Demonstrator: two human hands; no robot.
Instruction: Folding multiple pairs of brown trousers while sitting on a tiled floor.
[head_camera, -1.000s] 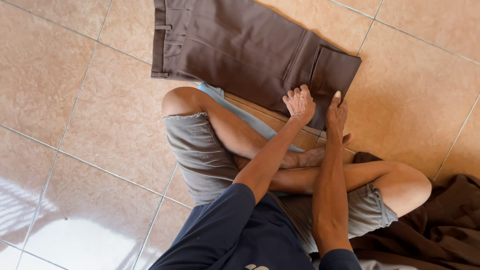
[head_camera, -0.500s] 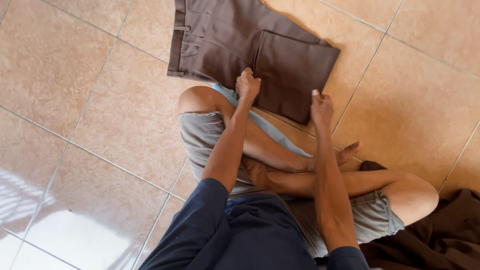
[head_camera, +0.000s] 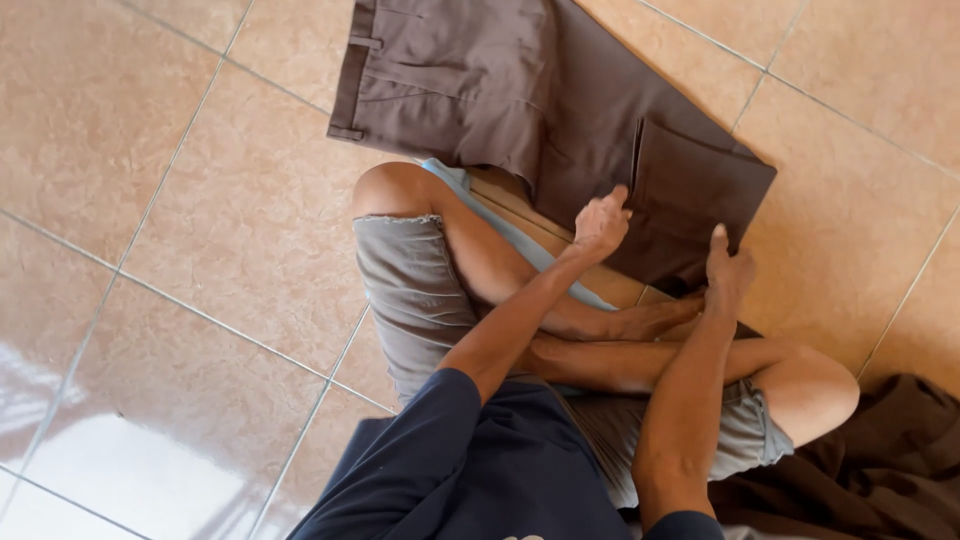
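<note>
Trousers (head_camera: 520, 110), brown, lie partly folded on the tiled floor (head_camera: 150, 200) just beyond the person's crossed legs, waistband at the far end; left hand (head_camera: 600, 222) is curled closed with fingers pinching the edge of the folded-over flap, right hand (head_camera: 727, 270) lies nearly flat, fingers extended, pressing the flap's near corner. Judged step: mid-fold, flap being set and smoothed; a further fold would need both hands to shift along the cloth. Near the trousers: tan and light-blue fabric (head_camera: 520, 240) under the legs crowds the near edge, dark brown cloth heap (head_camera: 890, 460) beside the right knee.
</note>
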